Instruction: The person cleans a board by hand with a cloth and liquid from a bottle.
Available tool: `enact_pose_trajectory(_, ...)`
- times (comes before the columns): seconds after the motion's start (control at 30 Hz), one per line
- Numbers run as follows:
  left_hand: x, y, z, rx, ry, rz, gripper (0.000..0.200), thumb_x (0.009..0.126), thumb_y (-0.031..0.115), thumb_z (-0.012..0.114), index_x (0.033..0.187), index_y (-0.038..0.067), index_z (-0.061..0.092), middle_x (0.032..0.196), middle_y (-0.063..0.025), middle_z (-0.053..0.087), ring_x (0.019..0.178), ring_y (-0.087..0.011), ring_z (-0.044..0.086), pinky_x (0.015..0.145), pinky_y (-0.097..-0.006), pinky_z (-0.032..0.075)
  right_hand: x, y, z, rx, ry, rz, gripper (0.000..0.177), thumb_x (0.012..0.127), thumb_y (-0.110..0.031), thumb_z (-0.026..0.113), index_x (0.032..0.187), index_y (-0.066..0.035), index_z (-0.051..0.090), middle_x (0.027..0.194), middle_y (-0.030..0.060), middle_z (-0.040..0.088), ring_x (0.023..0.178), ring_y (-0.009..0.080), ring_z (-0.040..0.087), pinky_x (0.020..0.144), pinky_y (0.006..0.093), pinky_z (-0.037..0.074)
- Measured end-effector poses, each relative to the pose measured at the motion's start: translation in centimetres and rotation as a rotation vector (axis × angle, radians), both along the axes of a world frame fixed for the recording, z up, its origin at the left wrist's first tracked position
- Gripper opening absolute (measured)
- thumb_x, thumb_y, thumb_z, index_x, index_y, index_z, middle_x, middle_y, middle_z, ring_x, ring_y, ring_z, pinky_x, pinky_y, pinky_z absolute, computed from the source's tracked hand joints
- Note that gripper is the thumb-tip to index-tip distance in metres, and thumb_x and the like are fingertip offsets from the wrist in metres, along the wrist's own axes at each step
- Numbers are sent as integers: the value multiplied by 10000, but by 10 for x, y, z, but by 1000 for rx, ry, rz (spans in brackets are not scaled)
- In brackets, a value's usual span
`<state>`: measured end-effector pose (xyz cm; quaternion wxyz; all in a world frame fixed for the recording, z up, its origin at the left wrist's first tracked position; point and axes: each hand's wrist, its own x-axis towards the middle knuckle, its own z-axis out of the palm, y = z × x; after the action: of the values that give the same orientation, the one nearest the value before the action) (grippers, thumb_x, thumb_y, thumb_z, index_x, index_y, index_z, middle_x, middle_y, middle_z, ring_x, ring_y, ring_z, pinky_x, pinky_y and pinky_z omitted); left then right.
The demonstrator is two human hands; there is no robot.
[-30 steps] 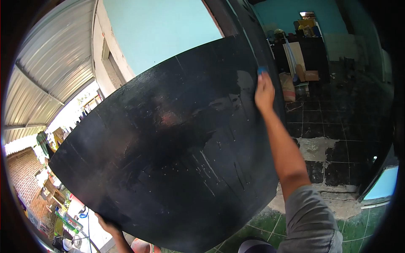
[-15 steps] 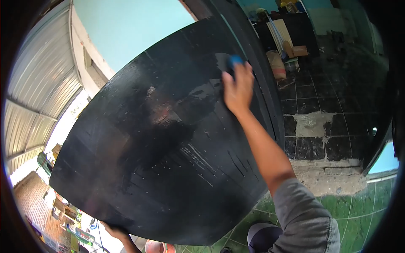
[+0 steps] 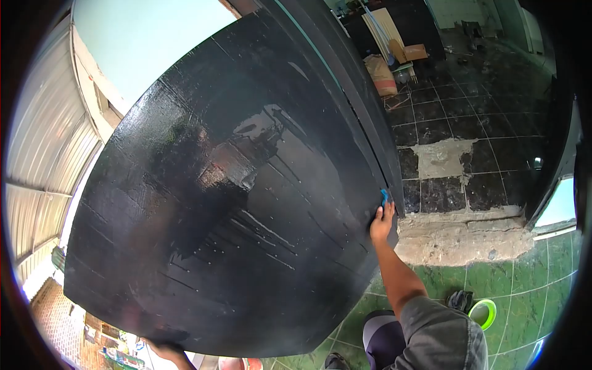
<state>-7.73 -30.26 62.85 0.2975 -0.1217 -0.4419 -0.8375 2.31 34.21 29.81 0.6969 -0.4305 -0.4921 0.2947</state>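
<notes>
A large black door (image 3: pixel 296 203) fills the middle of the view, its surface wet, with streaks, drips and dull patches. My right hand (image 3: pixel 382 226) is at the door's right side, low down near the gap by the frame. A small blue piece (image 3: pixel 385 196), perhaps a cloth or pad, sticks out past its fingertips; most of it is hidden. At the lower left edge of the door is my left hand (image 3: pixel 161 350), closed around that edge, its fingers partly hidden behind the panel.
Right of the door, a doorway opens onto dark floor tiles (image 3: pixel 456 123) with a bare cement patch. A rough threshold (image 3: pixel 462 237) borders green tiles (image 3: pixel 512 271). On these stands a green-rimmed bucket (image 3: pixel 490 314) beside a dark crumpled thing (image 3: pixel 459 301). A sack (image 3: pixel 380 77) leans inside.
My right hand has moved from the upper part of the door down to its lower right side, with the blue piece. My left hand stays at the edge. The view has shifted, and the bucket shows.
</notes>
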Motion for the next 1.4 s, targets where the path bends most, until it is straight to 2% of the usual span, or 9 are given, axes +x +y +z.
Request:
enact_pose_trajectory(0.1,-4,-3,-2,-11,12,6,709,1054,465,444,1521,-64,375,1587,-201,369,1415,-345,382,1225,-447,239,-9,-10,35,-213,-180,-83,490,1005,-302,629,1329,63,591,1456,269,525,1403,477,415,1174,499,326)
enact_pose_trajectory(0.3,-37,-39,-12,-113,43,36,741,1035,474,486,1516,-78,374,1607,-205,341,1427,-361,360,1235,-447,205,-7,-37,313,462,243,81,389,895,-215,763,1147,46,621,1307,256,630,1334,418,541,1152,504,372)
enact_pose_trajectory(0.43,-30,-17,-4,-111,32,92,740,1037,472,485,1518,-79,372,1613,-205,332,1433,-360,354,1237,-446,201,-1,-33,279,395,495,140,137,899,-60,737,993,16,672,960,186,738,866,321,735,966,430,542)
enact_pose_trajectory(0.53,-25,-9,-1,-124,29,111,740,1038,471,485,1519,-80,370,1618,-205,324,1438,-359,350,1238,-445,198,-1,-55,199,72,546,153,207,953,-131,724,819,-4,630,761,84,660,743,155,613,714,324,513)
enact_pose_trajectory(0.7,-21,-12,-2,-90,22,113,734,1043,465,480,1524,-78,365,1625,-204,312,1445,-356,343,1240,-443,195,35,-79,81,-953,1245,437,532,896,-267,776,1306,-182,448,1197,42,529,985,210,576,708,387,471)
enact_pose_trajectory(0.83,-16,-2,1,-2,24,64,691,1074,428,423,1550,-63,325,1635,-191,294,1458,-329,332,1236,-436,208,30,-84,-67,-1180,1057,565,509,864,-267,758,1325,-254,543,1094,28,601,868,236,596,643,485,495)
enact_pose_trajectory(0.97,-29,-19,-9,-112,91,6,669,1091,415,384,1571,-40,289,1641,-176,288,1468,-315,321,1236,-425,207,67,-91,-123,-1303,-141,666,368,838,-295,745,1147,-96,720,1180,144,686,1073,371,656,896,494,557)
enact_pose_trajectory(1.1,-35,-26,-11,-129,117,-14,656,1100,426,365,1574,-24,297,1632,-168,304,1462,-310,333,1235,-418,212,123,-79,-164,-441,-1387,908,432,837,-360,654,1125,-49,739,1182,234,688,1180,410,612,1001,456,527)
enact_pose_trajectory(1.4,-26,-11,-5,-178,109,108,605,1120,370,365,1541,-63,344,1577,-155,400,1404,-257,416,1220,-385,271,179,-57,8,-196,-1207,1220,461,757,-376,723,1057,-26,717,991,235,727,967,391,702,867,455,545)
